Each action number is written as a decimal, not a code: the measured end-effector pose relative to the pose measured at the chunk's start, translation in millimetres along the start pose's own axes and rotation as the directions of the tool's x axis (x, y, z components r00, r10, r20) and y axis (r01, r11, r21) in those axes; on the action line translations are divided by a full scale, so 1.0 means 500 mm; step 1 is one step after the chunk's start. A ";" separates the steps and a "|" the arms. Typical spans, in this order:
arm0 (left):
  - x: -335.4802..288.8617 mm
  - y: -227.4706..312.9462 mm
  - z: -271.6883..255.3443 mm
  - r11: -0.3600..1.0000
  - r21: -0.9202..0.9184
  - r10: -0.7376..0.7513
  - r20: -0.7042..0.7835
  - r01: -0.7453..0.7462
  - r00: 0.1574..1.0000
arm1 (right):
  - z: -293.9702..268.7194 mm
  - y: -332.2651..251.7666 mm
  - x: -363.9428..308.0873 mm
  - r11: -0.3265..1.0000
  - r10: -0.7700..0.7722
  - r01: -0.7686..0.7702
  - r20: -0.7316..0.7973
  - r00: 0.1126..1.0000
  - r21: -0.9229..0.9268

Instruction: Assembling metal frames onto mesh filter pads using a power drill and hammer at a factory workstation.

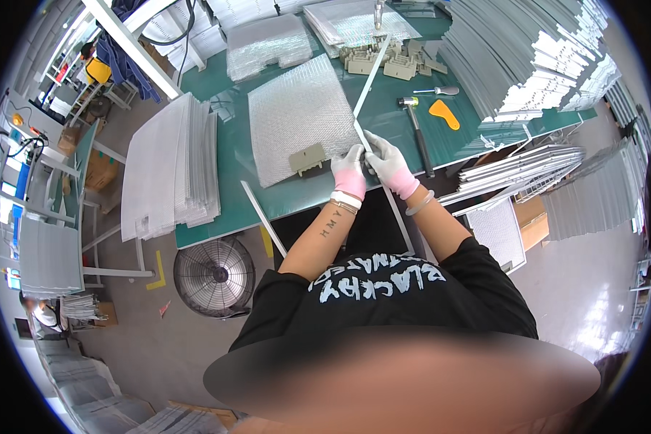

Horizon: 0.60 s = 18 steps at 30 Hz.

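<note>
Both hands wear white gloves with pink cuffs and meet at the table's near edge. My right hand (389, 165) is closed round a thin, pale, flat strip (362, 133). My left hand (349, 172) is closed close beside it, fingertips at the same strip; its exact grip is partly hidden. At its far end the strip meets another narrow strip (371, 79) at an angle; I cannot tell whether they are joined. Left of my hands, a beige plastic piece (307, 158) lies on a silvery mesh-textured sheet (296, 108).
On the green table (231, 145) are a mallet (418, 134), a screwdriver (441, 90), an orange scraper-like tool (445, 114) and several beige plastic pieces (399, 66). Stacked panels stand left (173, 166) and right (521, 58). A floor fan (215, 275) stands below left.
</note>
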<state>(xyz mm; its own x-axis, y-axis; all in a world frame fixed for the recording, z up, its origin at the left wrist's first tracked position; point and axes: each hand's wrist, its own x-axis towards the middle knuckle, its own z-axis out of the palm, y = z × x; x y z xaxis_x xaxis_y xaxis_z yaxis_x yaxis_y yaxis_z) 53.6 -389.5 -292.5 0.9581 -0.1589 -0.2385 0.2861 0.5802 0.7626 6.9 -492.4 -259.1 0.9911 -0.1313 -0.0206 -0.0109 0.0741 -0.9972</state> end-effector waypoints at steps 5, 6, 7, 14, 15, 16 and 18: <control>-0.021 0.007 -0.010 0.987 -0.153 0.074 0.229 -0.040 0.971 | -0.005 -0.002 0.002 0.999 -0.032 0.032 -0.001 1.000 0.022; -0.033 0.015 -0.012 0.989 -0.134 0.089 0.271 -0.054 0.958 | -0.006 -0.002 0.006 0.999 -0.018 0.018 -0.008 1.000 0.041; -0.037 0.024 -0.024 0.981 -0.155 -0.047 0.383 0.114 0.923 | -0.004 -0.004 0.009 0.998 -0.005 0.006 -0.010 1.000 0.059; -0.180 0.152 -0.126 0.984 0.170 -0.054 0.566 -0.052 0.823 | -0.009 -0.033 0.079 0.920 0.350 -0.323 0.095 0.932 -0.222; -0.180 0.204 -0.151 0.818 0.492 0.045 0.463 -0.299 0.885 | -0.017 -0.024 0.088 0.933 0.277 -0.247 0.086 0.957 -0.263; -0.171 0.241 -0.177 0.584 0.657 0.311 0.361 -0.477 0.879 | -0.018 -0.024 0.091 0.933 0.278 -0.246 0.092 0.956 -0.263; -0.118 0.299 -0.272 -0.027 0.852 0.712 0.383 -0.522 0.589 | -0.009 -0.029 0.090 0.975 0.205 -0.193 0.103 0.973 -0.111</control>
<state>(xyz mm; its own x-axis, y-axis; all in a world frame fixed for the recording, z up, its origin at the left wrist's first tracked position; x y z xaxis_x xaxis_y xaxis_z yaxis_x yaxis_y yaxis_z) 37.7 -184.8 -246.0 0.7741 0.0135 0.6329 -0.4933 -0.6138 0.6164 50.9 -504.1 -246.0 0.9762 -0.0105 -0.2165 -0.2167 -0.0125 -0.9762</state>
